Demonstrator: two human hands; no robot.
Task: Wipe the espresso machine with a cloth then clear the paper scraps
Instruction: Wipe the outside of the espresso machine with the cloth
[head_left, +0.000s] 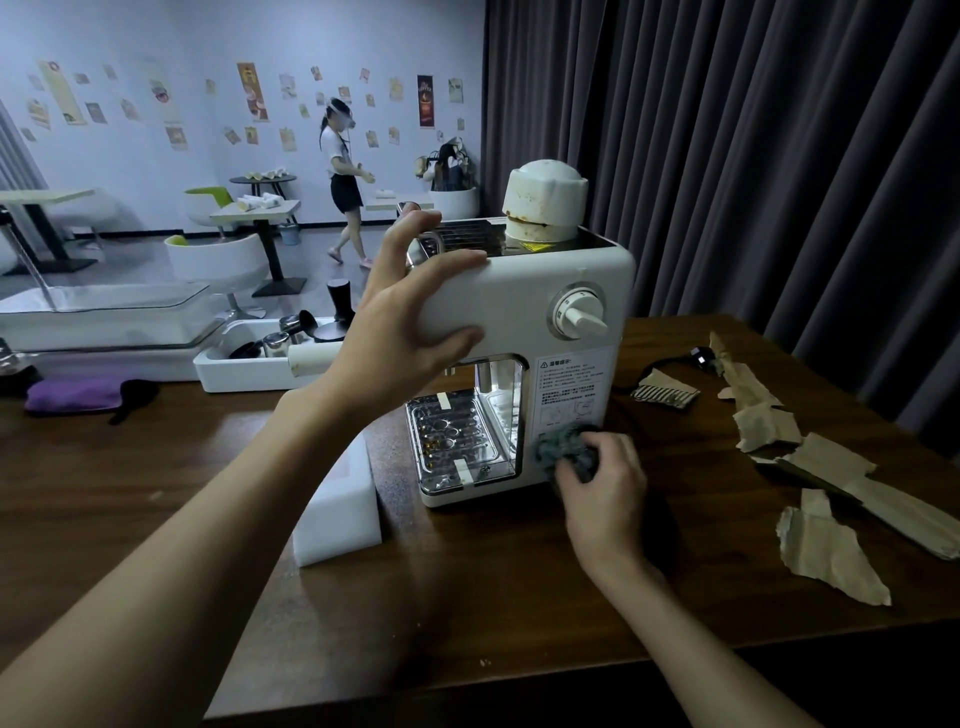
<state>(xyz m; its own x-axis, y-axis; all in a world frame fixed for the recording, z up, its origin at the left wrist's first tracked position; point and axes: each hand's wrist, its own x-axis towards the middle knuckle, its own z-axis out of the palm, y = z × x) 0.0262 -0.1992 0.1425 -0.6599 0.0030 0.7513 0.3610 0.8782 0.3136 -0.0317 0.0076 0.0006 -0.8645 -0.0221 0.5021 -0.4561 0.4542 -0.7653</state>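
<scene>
Right hand (597, 486) holding cloth (563, 451) against espresso machine (524, 304), left hand (410, 322) gripping top

On the surface (156, 467): one espresso machine (519, 306), one cloth (566, 452), one foam block (337, 509). Five paper scraps (826, 551), as far as the pieces can be told apart. One left hand (410, 332), one right hand (602, 488); in the background, one person (345, 176).

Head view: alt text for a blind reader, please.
The right hand holds a grey cloth against the lower side of a white espresso machine while the left hand grips its top edge. Torn paper scraps lie on the table beside it.
</scene>
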